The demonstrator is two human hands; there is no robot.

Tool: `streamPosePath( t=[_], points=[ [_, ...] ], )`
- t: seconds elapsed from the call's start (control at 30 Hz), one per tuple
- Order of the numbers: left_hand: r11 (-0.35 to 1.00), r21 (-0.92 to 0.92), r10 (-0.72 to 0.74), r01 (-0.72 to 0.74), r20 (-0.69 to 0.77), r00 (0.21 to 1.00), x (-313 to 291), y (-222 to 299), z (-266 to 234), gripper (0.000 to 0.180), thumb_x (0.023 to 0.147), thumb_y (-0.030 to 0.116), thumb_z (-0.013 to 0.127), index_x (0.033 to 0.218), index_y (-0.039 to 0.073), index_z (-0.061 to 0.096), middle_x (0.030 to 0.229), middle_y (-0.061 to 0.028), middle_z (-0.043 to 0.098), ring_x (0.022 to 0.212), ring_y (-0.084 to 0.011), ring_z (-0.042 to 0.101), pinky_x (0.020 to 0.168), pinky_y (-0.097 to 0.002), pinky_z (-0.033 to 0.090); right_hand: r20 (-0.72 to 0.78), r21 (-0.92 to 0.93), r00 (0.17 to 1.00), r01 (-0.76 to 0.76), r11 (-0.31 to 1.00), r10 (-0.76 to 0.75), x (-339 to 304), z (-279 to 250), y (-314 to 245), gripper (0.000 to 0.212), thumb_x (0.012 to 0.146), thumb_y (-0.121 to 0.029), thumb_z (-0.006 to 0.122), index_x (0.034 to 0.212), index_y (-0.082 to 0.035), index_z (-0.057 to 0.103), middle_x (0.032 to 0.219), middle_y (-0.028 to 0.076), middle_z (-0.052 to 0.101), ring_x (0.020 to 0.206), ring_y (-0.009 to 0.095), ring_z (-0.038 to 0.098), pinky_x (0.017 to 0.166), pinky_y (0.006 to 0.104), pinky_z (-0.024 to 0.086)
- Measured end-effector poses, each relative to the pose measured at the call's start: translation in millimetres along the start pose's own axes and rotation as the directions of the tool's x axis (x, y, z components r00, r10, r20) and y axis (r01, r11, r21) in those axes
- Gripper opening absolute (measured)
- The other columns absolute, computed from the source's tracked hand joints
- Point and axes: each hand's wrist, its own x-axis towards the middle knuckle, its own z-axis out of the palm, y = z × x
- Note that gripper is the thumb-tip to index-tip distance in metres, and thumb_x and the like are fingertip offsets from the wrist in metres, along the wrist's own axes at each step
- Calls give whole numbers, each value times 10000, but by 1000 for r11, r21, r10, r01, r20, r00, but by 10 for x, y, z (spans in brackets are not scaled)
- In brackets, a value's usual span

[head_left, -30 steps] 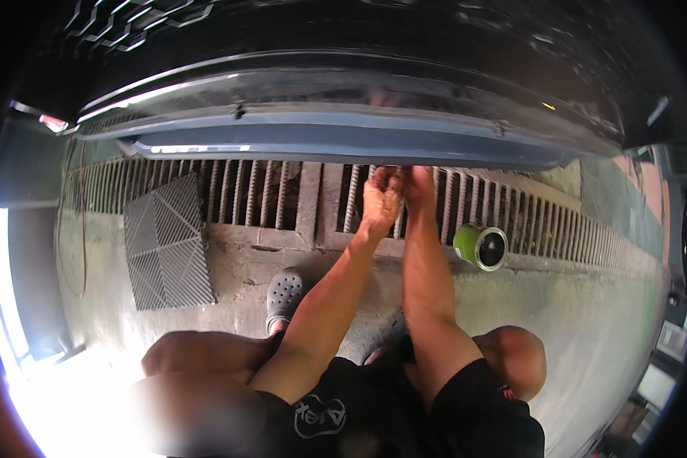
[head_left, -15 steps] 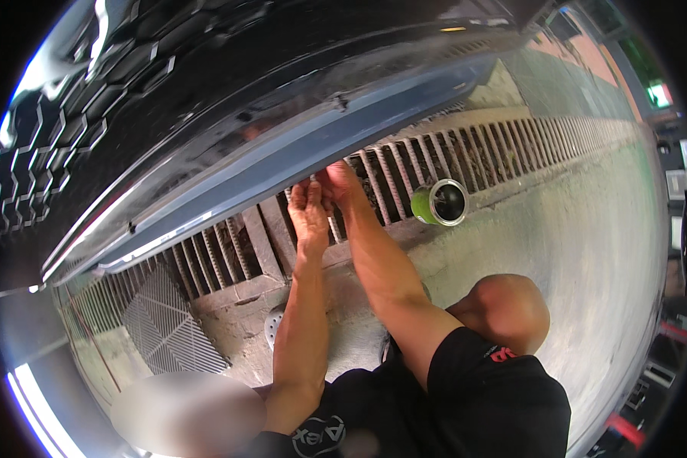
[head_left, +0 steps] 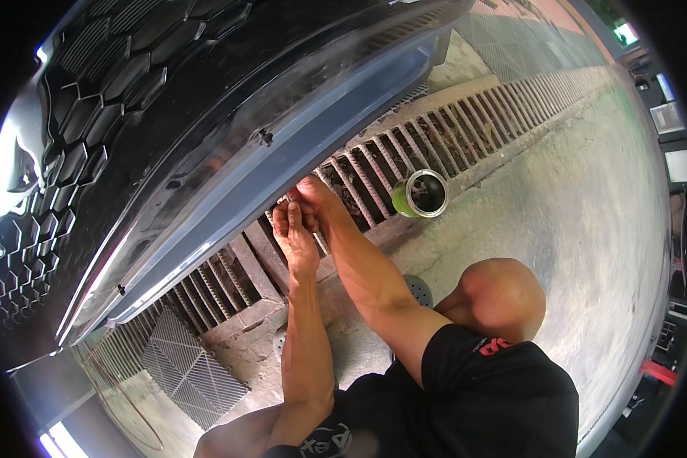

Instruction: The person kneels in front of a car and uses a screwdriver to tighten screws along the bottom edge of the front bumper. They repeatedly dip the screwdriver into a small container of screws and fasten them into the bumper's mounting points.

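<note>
Both of my hands meet at the lower edge of a blue-grey panel point(head_left: 229, 206) beneath a black car bumper point(head_left: 229, 84). My left hand point(head_left: 295, 233) is closed, with its fingertips pinched beside the other hand. My right hand point(head_left: 318, 200) is curled just under the panel's edge, its fingers partly hidden behind that edge. Something small, with a hint of red and a pale bit, shows between the fingertips; I cannot make out what it is. A green can point(head_left: 401, 201) with a silver rim and dark contents stands to the right of my hands.
A rusty bar grate point(head_left: 374, 177) runs across the concrete floor point(head_left: 527, 206) below the bumper. A grey ribbed floor tile point(head_left: 195, 366) lies at lower left, near a thin reddish hose point(head_left: 141, 420). My bent knee point(head_left: 504, 299) is at the right.
The view has shifted, so the bumper, grate and can appear moved. My hands remain together at the panel's lower edge, with the fingertips slightly more visible.
</note>
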Motion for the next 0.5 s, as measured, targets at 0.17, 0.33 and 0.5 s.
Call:
streamPosePath(
  t=[0.17, 0.33, 0.5],
  points=[
    [997, -65, -49, 49, 1, 999, 59, 58, 114, 70, 1044, 142, 578, 1002, 96, 610, 767, -5, 605, 590, -77, 500, 513, -234, 388, 94, -75, 992, -80, 994, 87, -14, -173, -121, 342, 976, -351, 654, 1161, -63, 643, 948, 68, 704, 750, 133, 676, 491, 265, 525],
    [998, -64, -30, 24, -88, 996, 167, 89, -200, 92, 1048, 146, 569, 1002, 91, 627, 761, -9, 609, 586, -72, 484, 508, -240, 381, 129, 36, 989, -72, 997, 66, -88, 186, -21, 351, 975, -380, 668, 1166, -86, 650, 1064, 63, 696, 950, 161, 663, 710, 326, 553],
    [997, -77, 15, -15, -3, 1000, 158, 55, -187, 124, 1061, 184, 572, 1097, 94, 650, 826, -18, 637, 641, -78, 521, 553, -238, 419, 107, 15, 994, 9, 1000, -11, -3, 52, -25, 419, 933, -428, 708, 1175, -92, 640, 1079, 69, 702, 978, 192, 657, 805, 388, 567]
  ],
)
